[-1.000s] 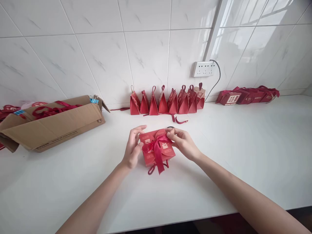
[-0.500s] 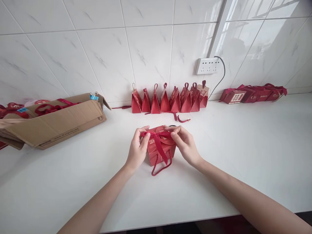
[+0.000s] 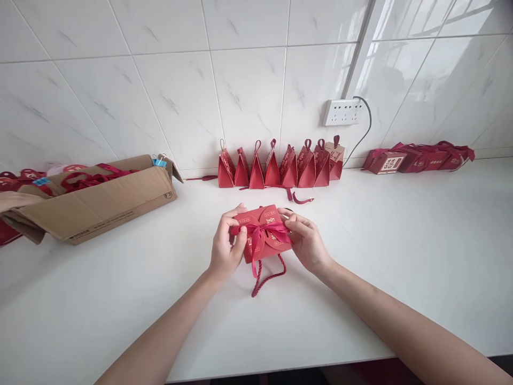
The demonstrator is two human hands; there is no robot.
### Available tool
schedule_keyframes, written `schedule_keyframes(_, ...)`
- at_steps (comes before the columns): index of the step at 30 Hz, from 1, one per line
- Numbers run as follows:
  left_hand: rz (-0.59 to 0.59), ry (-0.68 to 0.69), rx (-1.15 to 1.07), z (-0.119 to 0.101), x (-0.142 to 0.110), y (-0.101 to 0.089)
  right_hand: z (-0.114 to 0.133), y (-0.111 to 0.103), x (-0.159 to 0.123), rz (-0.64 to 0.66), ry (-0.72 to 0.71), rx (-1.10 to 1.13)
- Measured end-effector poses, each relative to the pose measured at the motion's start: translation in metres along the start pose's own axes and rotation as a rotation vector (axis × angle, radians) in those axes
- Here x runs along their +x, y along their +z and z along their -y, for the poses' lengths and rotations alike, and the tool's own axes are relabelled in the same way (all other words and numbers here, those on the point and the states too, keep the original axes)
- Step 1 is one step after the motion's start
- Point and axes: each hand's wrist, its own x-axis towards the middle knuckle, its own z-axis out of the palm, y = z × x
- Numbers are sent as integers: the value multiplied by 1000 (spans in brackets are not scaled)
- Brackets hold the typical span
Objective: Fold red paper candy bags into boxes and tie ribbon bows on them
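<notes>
A red gift box (image 3: 258,253) with gold lettering is tilted so that its top faces me, and a red ribbon bow (image 3: 260,229) crosses that top. My left hand (image 3: 226,243) pinches the bow's left loop between thumb and fingers, against the box's left side. On the other side, my right hand (image 3: 308,240) has its fingers closed on the right loop, its other fingers behind the box corner. One ribbon tail hangs down the front. Below the box, a twisted red cord handle (image 3: 269,279) droops onto the white table.
Several red triangular boxes (image 3: 256,174) with ribbon loops line the tiled wall. Loose ribbon (image 3: 300,200) lies before them. At left, another person's hand (image 3: 18,200) rests at a cardboard box (image 3: 120,206) holding red ribboned items. Tied red boxes (image 3: 425,159) stand at right, near a power strip (image 3: 342,112).
The gift box has tipped so its top shows more fully, and the ribbon tail has swung left. Both hands remain at the bow. Another person's hand has appeared at the far left.
</notes>
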Motion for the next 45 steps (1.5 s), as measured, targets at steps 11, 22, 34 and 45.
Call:
schedule_keyframes(11, -87, -219, -179, -3, 1, -2, -3, 4, -8, 198, -91, -403)
schedule_keyframes(22, 4, -298, -58, -14, 0, -1, 33, -1, -4, 343, -115, -850)
schedule_keyframes(34, 16, -394, -117, -14, 3, 0, 37, -3, -8, 536, -40, -793)
schedule_keyframes(45, -28, -121, -126, -1, -5, 4, 34, -6, -1, 297, -115, -736)
